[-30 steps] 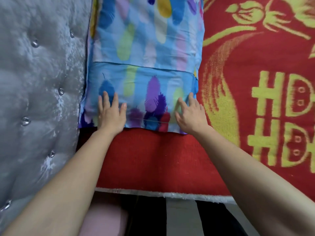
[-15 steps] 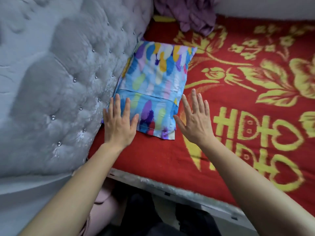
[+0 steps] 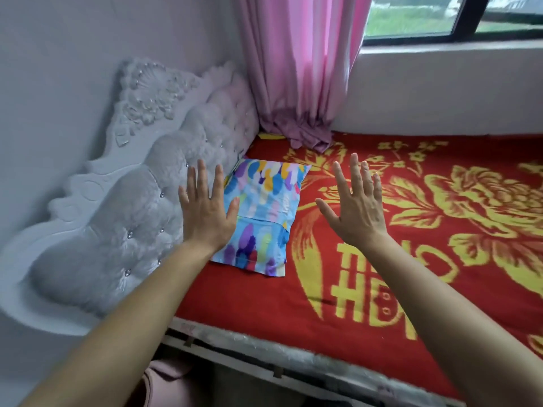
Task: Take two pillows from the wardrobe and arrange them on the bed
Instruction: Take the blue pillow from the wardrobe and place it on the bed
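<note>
Pillow [image 3: 261, 212]: one pillow with blue, purple, yellow and green spots lies flat on the bed. It sits between the two hands and a bit past them, close to the headboard. Only this one pillow shows.
Left hand [image 3: 205, 210]: its grip is let go, fingers spread and straight, holding nothing. It hangs in the air, and in the picture it covers part of the pillow's left edge. I cannot tell if it touches the pillow.
Right hand [image 3: 357, 208]: its grip is let go too, fingers spread, holding nothing. It is up in the air to the right of the pillow, not touching it.
Bed [image 3: 382, 289]: a red blanket with yellow flowers and shapes covers it, under both hands.
Headboard [image 3: 123, 201]: white and puffy with shiny buttons, to the left of the left hand.
Curtain [image 3: 299, 69]: pink, far past the hands, with its bottom bunched on the bed.
Window [image 3: 452, 19]: up past the right hand, with green outside.
</note>
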Motion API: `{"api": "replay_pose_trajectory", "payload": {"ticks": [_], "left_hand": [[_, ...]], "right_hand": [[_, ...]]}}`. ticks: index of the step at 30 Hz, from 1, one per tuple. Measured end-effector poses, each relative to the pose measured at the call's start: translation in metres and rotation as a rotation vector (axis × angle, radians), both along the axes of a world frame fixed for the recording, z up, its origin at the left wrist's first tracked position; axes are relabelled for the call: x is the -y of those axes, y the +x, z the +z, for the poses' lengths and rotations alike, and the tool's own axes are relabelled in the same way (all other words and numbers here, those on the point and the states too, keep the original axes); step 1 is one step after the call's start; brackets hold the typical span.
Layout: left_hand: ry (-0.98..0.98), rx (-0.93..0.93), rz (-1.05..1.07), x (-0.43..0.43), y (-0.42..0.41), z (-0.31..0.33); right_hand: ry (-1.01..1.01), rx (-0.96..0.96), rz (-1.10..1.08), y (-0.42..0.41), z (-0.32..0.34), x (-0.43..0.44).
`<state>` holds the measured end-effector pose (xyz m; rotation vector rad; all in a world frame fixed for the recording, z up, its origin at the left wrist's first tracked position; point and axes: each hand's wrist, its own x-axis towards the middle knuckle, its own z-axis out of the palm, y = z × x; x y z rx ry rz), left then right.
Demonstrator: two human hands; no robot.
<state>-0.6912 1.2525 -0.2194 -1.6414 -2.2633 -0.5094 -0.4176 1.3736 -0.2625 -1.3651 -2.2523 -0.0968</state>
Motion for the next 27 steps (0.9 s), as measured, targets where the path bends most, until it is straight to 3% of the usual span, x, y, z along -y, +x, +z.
{"api": "replay_pose_trajectory", "payload": {"ticks": [6, 16, 27], "left_hand": [[0.131, -0.009, 0.037, 0.086, 0.019, 0.010], [0.153, -0.084, 0.412, 0.276, 0.051, 0.042], [0.136, -0.189, 0.823, 0.485, 0.228, 0.032]], "right_hand": [[0.051, 0.084, 0.173, -0.012, 0.021, 0.068], [0.084, 0.076, 0.686, -0.107, 0.061, 0.196], [0.106, 0.087, 1.187, -0.047, 0.026, 0.361]]}}
